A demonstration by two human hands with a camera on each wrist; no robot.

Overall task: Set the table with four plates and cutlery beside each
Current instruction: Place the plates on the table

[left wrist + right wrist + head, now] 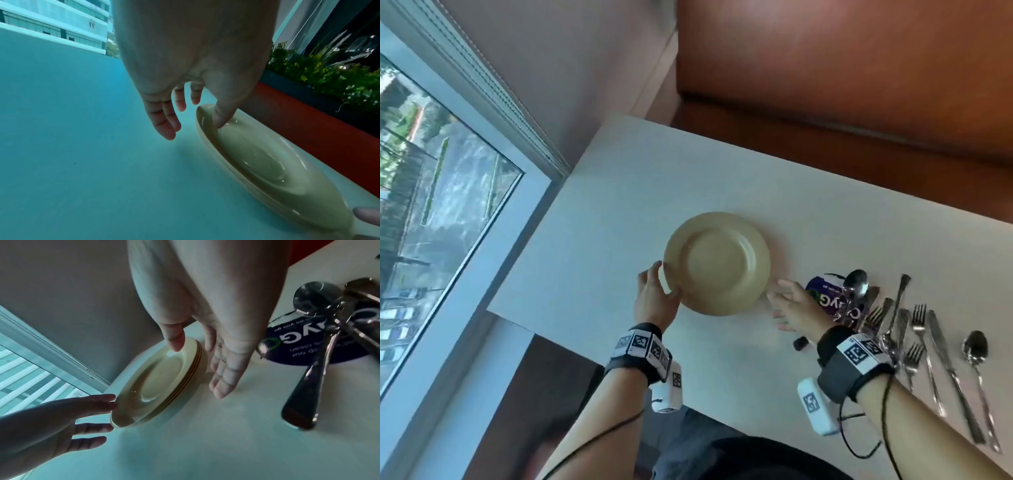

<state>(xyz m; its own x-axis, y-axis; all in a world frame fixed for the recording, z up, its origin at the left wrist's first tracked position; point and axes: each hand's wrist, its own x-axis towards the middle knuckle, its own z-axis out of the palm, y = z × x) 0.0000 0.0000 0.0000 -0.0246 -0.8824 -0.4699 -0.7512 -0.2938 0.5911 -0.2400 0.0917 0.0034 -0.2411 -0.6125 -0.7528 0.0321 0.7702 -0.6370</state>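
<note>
A stack of several beige plates [717, 263] lies on the white table [619, 192]. My left hand [664, 284] is at the stack's near-left edge, thumb resting on the top rim [220, 120] and fingers [168, 128] straight beside it. My right hand [779, 298] is open at the near-right edge; its thumb [174, 344] hovers over the rim of the plates [156, 379] and its fingers [222, 382] point down beside them. Loose forks, knives and spoons [928, 342] lie to the right of my right wrist.
A dark round printed sticker [822, 293] sits under some of the spoons [316, 293]. A small dark object [800, 342] lies by my right wrist. A window [448, 188] runs along the table's left side. An orange-brown bench seat [859, 85] stands beyond the far edge.
</note>
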